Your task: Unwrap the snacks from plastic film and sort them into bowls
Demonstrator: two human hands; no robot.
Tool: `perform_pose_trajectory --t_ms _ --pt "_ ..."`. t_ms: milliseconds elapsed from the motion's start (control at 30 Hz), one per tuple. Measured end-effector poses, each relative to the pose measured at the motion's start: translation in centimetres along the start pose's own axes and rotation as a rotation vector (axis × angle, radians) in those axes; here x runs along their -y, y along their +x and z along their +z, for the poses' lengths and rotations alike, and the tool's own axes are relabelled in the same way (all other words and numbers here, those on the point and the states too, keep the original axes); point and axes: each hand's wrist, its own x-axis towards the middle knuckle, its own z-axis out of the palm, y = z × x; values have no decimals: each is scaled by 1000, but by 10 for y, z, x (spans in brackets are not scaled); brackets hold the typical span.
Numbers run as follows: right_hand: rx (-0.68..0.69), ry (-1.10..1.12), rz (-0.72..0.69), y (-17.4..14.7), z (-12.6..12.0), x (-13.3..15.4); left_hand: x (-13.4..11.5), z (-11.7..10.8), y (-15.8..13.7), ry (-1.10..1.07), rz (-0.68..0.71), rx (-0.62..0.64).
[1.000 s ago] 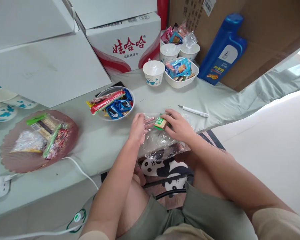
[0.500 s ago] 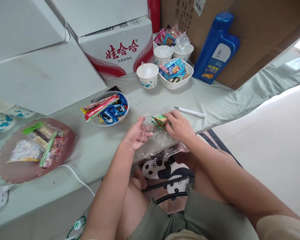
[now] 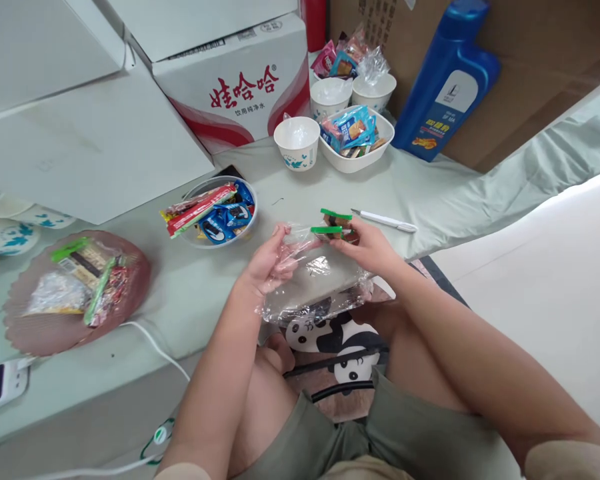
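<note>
A clear plastic bag (image 3: 313, 297) hangs open over the table's front edge. My left hand (image 3: 273, 263) has its fingers closed on the bag's rim. My right hand (image 3: 367, 247) grips small snack packets (image 3: 336, 227) with green sealed ends and brown contents. The packets are at the bag's mouth; whether any part is inside I cannot tell. Left of my hands sits a round clear bowl (image 3: 253, 223) with blue packets and long red-and-green wrapped sticks. Behind my right hand lies a white pen (image 3: 387, 221).
A pink scalloped plate (image 3: 17, 313) with wrapped snacks stands at left, near a white device (image 3: 5, 385) and its cable. At the back are paper cups (image 3: 297, 150), a white bowl (image 3: 355, 162) of packets, a blue bottle (image 3: 445, 93) and cardboard boxes (image 3: 235, 87).
My right hand has tilted the packets, so their green ends now point toward the bag. My left hand has drawn the bag's rim wider. The view has shifted slightly.
</note>
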Motion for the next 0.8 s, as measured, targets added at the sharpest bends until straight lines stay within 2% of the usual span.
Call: perform_pose_trajectory --t_ms 133,233,400,567,700,800 --pt "-75 195 72 1 -1 -6 -2 -6 -5 52 50 -79" --pt "-206 437 166 1 -2 -6 4 -11 -9 148 81 -151" --pt "-440 680 115 -3 -7 10 16 -17 -17 245 131 -192" --pt "-506 744 125 -6 -12 22 13 -25 -21 255 198 -218" --pt "-468 717 162 -1 -17 21 7 -31 -24 200 251 -269" --pt "-513 660 123 6 -17 30 5 -34 -26 248 282 -312"
